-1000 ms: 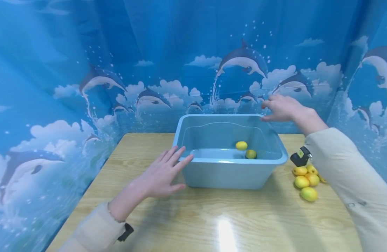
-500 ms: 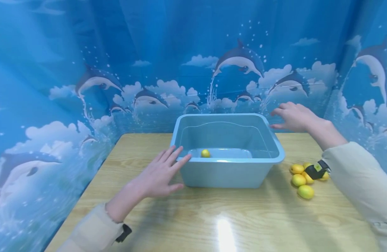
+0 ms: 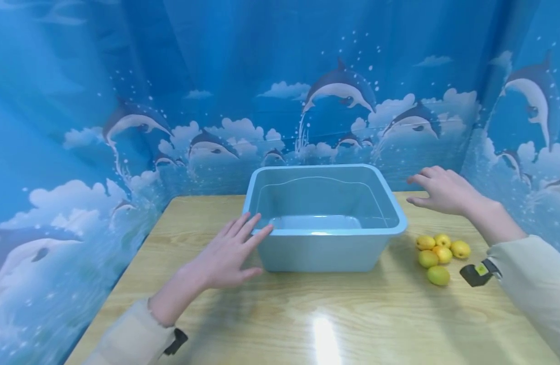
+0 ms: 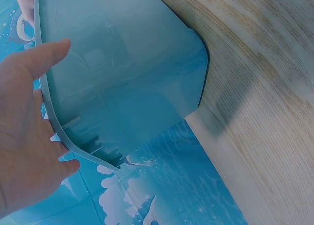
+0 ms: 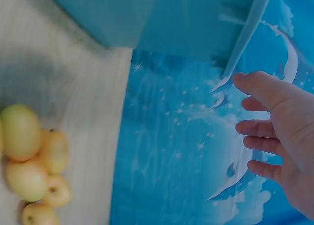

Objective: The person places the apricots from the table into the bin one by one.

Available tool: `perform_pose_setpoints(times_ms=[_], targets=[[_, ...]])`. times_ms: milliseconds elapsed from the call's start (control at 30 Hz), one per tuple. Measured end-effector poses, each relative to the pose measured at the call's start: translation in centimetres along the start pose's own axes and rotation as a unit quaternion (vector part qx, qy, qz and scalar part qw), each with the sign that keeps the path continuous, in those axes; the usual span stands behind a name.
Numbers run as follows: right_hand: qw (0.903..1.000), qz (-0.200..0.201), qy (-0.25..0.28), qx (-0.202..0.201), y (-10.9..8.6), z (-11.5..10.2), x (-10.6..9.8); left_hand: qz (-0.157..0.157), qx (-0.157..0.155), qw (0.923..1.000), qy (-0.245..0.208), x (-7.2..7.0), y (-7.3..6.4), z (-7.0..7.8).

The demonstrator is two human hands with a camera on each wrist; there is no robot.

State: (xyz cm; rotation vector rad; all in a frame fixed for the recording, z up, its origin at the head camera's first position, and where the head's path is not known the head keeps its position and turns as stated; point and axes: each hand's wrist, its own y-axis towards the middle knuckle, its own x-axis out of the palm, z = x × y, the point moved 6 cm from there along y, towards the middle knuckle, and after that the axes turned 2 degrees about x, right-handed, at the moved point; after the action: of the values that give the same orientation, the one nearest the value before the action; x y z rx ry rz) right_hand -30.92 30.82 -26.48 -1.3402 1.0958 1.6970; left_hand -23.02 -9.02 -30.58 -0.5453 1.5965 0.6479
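The left hand (image 3: pixel 222 257) lies, fingers spread, at the near left rim of the blue bin (image 3: pixel 325 252); contact cannot be confirmed. Light pressure there should limit sliding. Six yellow-green fruits (image 3: pixel 442 255) sit clustered on the table (image 3: pixel 375 314), right of the bin. They likely roll: use rounded fingers. The bin stands upright; its visible floor shows no fruit, its front wall hiding the nearest part. Farther back, the right hand (image 3: pixel 447 191) hovers, fingers loosely bent, holding nothing.

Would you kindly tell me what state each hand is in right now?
Left hand: open, holding nothing, at the blue bin.
Right hand: open, holding nothing, in the air beside the bin.
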Motion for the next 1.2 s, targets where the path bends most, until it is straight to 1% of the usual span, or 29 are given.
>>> perform_pose_setpoints(times_ms=[367,533,667,767,967,1067,1200], targets=[[0.9995,0.031,-0.005,-0.004,-3.3,2.0,3.5,-0.001,-0.003,1.0000,-0.007,0.1,-0.1,0.0],[0.9985,0.052,-0.005,-0.012,-4.7,2.6,4.8,-0.002,-0.003,1.0000,-0.008,0.2,-0.1,0.0],[0.9982,0.060,0.000,-0.007,-5.8,3.3,5.6,0.001,-0.002,1.0000,-0.007,0.2,-0.1,0.0],[0.9984,0.056,0.006,0.006,-6.6,3.9,6.2,0.006,0.000,1.0000,-0.005,0.1,-0.1,0.0],[0.9989,0.035,0.015,0.028,-8.3,5.5,7.7,0.010,0.002,1.0000,0.001,0.0,0.0,0.0],[0.9989,0.020,0.017,0.039,-9.1,6.2,8.4,0.006,0.000,1.0000,0.001,0.1,0.0,0.0],[0.9981,-0.014,0.022,0.057,-10.1,7.2,9.5,0.004,-0.001,1.0000,-0.001,0.1,0.0,0.0]])
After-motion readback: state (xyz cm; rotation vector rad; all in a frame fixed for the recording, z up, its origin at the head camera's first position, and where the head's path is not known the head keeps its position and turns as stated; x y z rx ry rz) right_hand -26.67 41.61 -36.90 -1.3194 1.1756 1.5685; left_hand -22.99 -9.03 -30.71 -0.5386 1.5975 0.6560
